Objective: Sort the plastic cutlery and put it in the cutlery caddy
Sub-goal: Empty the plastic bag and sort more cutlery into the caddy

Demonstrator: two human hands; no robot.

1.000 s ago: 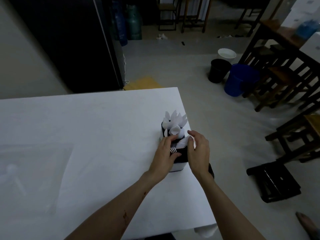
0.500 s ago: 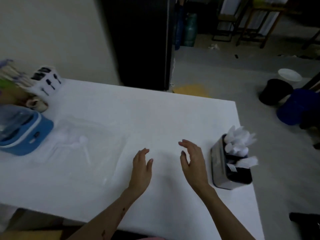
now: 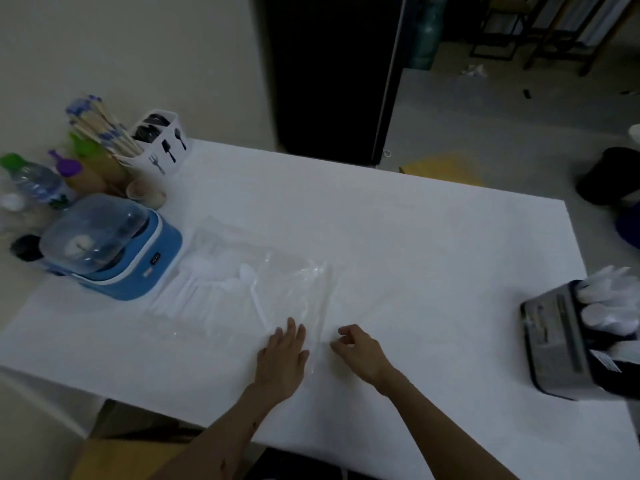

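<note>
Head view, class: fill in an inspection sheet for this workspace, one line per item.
Surface: white table, dimly lit.
Job's things: loose white cutlery under a clear plastic bag; cutlery caddy at right edge, holding white pieces.
Clutter: blue appliance, white utensil holder, bottles.
Grippers: left hand flat on bag; right hand curled, empty.
Cables: nothing seen.
Surroundings: buckets, stools beyond.

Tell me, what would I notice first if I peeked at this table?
Probably the blue appliance with its clear dome at the table's left edge. Then two bare hands, left hand and right hand, reaching to a clear plastic bag of white cutlery, and the cutlery caddy far right.
</note>
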